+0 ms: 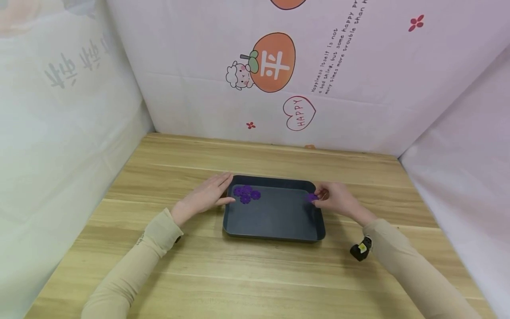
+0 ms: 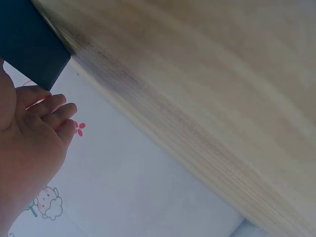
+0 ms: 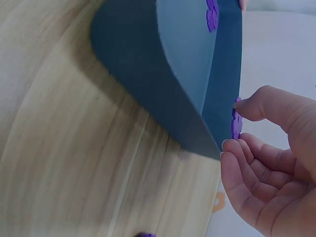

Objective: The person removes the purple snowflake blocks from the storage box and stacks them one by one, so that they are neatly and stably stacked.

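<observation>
A dark blue tray [image 1: 275,232] lies on the wooden table [image 1: 255,283]. Several purple flower-shaped pieces [image 1: 246,193] sit joined together in its far left corner. My left hand [image 1: 211,193] rests with straight fingers against the tray's left rim [image 2: 29,44], beside those pieces. At the tray's far right corner, my right hand [image 1: 332,198] pinches one purple piece [image 1: 311,197] between thumb and fingers, just over the rim [image 3: 224,113]. In the right wrist view the pinched purple piece [image 3: 236,123] shows edge-on at the fingertips.
White printed cloth walls [image 1: 318,66] close in the table on the back, left and right. A small black device [image 1: 360,249] is strapped at my right wrist. A bit of purple [image 3: 144,235] lies on the table at the bottom edge of the right wrist view.
</observation>
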`<state>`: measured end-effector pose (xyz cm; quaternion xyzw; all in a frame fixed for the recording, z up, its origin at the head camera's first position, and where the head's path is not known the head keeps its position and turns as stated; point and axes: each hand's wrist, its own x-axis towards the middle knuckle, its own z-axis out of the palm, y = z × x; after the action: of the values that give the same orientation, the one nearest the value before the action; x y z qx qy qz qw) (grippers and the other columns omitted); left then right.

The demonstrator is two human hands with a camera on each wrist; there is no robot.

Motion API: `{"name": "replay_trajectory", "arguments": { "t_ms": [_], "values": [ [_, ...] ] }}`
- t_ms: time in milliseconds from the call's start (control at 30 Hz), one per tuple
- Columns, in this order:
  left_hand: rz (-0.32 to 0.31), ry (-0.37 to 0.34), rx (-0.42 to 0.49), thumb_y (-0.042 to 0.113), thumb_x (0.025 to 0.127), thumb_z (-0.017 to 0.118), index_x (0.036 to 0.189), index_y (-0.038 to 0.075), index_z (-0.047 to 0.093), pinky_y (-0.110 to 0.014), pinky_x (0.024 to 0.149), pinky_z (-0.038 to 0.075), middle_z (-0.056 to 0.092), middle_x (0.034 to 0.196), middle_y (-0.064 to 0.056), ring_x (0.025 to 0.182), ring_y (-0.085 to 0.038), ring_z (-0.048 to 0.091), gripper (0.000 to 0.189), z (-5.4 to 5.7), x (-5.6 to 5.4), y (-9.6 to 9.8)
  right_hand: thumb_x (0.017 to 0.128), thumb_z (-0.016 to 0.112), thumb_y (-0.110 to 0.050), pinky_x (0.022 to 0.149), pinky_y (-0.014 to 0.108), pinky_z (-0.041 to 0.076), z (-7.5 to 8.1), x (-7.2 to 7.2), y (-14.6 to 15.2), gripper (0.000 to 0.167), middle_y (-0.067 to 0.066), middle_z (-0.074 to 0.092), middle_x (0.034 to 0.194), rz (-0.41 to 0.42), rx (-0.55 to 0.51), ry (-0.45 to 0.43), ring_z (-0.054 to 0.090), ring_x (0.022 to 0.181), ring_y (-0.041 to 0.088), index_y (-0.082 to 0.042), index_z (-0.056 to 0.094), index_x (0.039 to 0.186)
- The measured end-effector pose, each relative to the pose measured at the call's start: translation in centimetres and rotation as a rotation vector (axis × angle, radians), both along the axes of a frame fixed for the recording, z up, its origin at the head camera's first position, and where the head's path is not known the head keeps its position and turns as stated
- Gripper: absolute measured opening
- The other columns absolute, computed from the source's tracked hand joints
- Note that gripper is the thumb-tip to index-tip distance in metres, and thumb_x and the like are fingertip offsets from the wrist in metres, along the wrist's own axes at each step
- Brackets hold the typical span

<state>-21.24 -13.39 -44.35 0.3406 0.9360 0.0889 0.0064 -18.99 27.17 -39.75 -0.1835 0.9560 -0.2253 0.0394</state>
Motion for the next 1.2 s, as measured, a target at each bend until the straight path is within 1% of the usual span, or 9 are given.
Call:
{"name": "replay_trajectory", "arguments": {
  "t_ms": [200, 300, 500, 800, 1033, 1200],
  "values": [
    [0.002, 0.002, 0.007, 0.049, 0.101, 0.05, 0.154, -0.003, 0.028, -0.048, 0.126, 0.025, 0.028, 0.162, -0.022, 0.15, -0.034, 0.03, 0.078, 0.0, 0.1, 0.0, 0.08, 0.076, -0.011, 0.061, 0.019, 0.052, 0.0, 0.2, 1.6, 0.014, 0.008, 0.072, 0.081, -0.024, -0.011, 0.01, 0.064, 0.071, 0.012, -0.001, 0.07, 0.088],
    [0.001, 0.004, 0.016, 0.049, 0.101, 0.051, 0.154, -0.004, 0.029, -0.049, 0.126, 0.026, 0.028, 0.161, -0.022, 0.15, -0.035, 0.03, 0.078, 0.0, 0.1, 0.0, 0.081, 0.075, -0.01, 0.062, 0.018, 0.052, 0.1, 0.3, 2.3, 0.013, 0.009, 0.072, 0.082, -0.052, -0.004, 0.0, 0.065, 0.072, 0.012, -0.001, 0.07, 0.09],
    [0.0, -0.009, 0.024, 0.049, 0.101, 0.051, 0.154, -0.003, 0.028, -0.049, 0.126, 0.026, 0.027, 0.162, -0.021, 0.15, -0.034, 0.03, 0.078, 0.1, 0.1, 0.0, 0.082, 0.074, -0.012, 0.061, 0.019, 0.051, 0.1, 0.5, 3.6, 0.018, 0.009, 0.072, 0.085, -0.09, 0.014, -0.029, 0.064, 0.074, 0.011, 0.001, 0.072, 0.095],
    [-0.004, -0.005, 0.016, 0.049, 0.101, 0.05, 0.154, -0.002, 0.027, -0.048, 0.126, 0.026, 0.028, 0.162, -0.021, 0.151, -0.034, 0.029, 0.077, 0.0, -0.1, -0.1, 0.083, 0.074, -0.014, 0.064, 0.021, 0.052, 0.0, 0.9, 5.1, 0.023, 0.012, 0.072, 0.089, -0.139, 0.031, -0.06, 0.066, 0.079, 0.015, 0.002, 0.071, 0.099],
    [-0.005, -0.006, 0.01, 0.049, 0.101, 0.049, 0.155, -0.002, 0.027, -0.048, 0.126, 0.025, 0.027, 0.162, -0.02, 0.151, -0.033, 0.029, 0.077, 0.0, -0.1, -0.1, 0.085, 0.074, -0.02, 0.067, 0.022, 0.053, -0.1, 1.2, 6.6, 0.027, 0.014, 0.072, 0.091, -0.167, 0.025, -0.06, 0.067, 0.081, 0.018, 0.003, 0.07, 0.1],
    [-0.008, -0.002, 0.008, 0.05, 0.101, 0.049, 0.154, -0.002, 0.027, -0.048, 0.126, 0.026, 0.028, 0.162, -0.021, 0.151, -0.033, 0.029, 0.077, 0.1, 0.1, 0.0, 0.085, 0.075, -0.024, 0.068, 0.023, 0.052, -0.2, 1.3, 7.4, 0.03, 0.014, 0.072, 0.091, -0.188, 0.044, -0.054, 0.067, 0.081, 0.018, 0.002, 0.07, 0.099]
  ]
}}
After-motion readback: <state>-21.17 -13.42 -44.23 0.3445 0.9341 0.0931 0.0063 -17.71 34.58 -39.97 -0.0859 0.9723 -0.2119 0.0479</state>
